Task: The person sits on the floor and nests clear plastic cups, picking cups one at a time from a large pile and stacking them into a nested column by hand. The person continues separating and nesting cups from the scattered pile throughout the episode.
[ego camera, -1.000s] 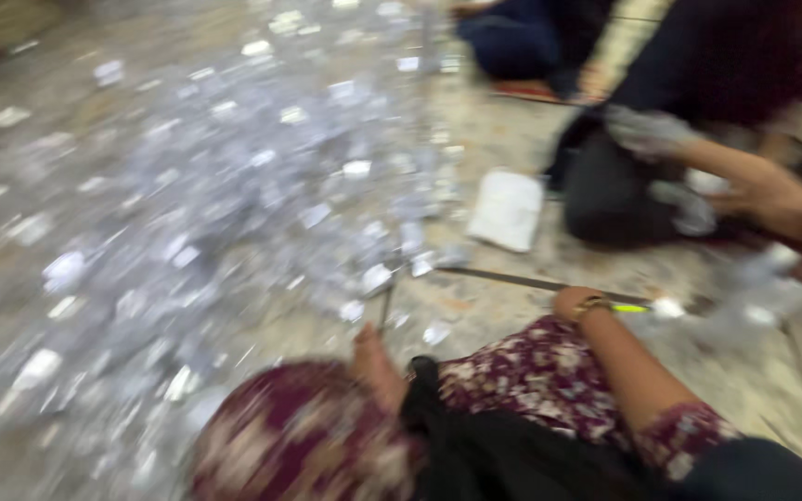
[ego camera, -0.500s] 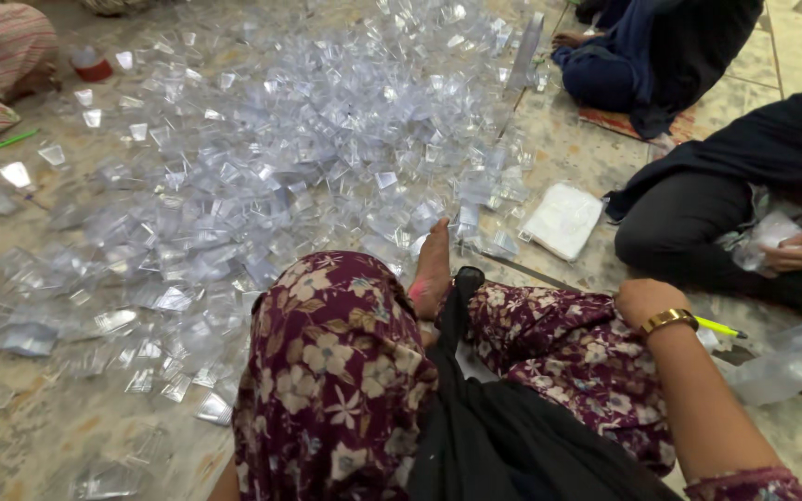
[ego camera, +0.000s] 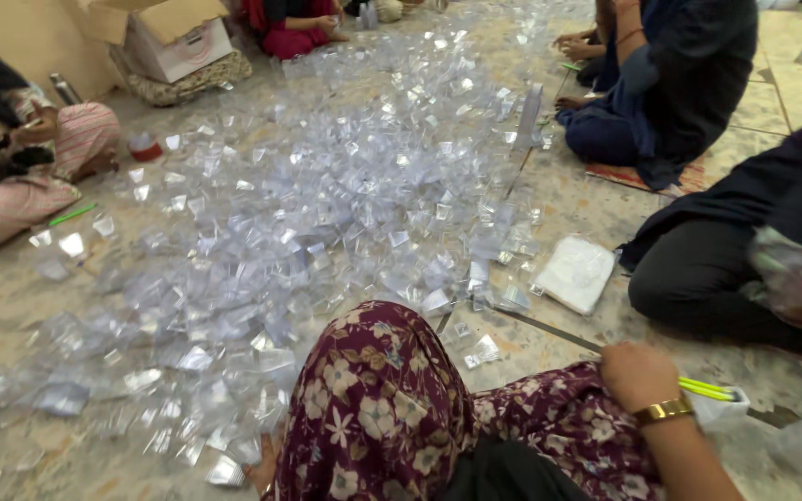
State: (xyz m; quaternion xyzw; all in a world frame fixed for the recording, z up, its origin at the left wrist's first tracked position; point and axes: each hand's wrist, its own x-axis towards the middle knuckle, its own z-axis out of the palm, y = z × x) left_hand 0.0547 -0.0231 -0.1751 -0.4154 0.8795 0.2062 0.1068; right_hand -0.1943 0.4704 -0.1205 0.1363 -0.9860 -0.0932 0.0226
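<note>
Clear plastic pouches point(ego camera: 327, 213) cover the floor point(ego camera: 11, 306) from left wall to centre, w/ a cardboard box point(ego camera: 174, 37) top left. Patterned knee point(ego camera: 373, 390) sits mid-frame. Right hand point(ego camera: 638, 374), w/ gold bracelet point(ego camera: 661, 409), is closed round a yellow-green stick point(ego camera: 709, 390), tip over a small white tray point(ego camera: 726, 408). White pad point(ego camera: 575, 273) lies just beyond. Left hand not visible. Looks like a pause mid-sorting; reaching pouches needs a lean fwd.

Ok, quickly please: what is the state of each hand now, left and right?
Left hand: not in view.
Right hand: closed around a yellow-green stick-like tool, resting on the floral-clothed knee.
</note>
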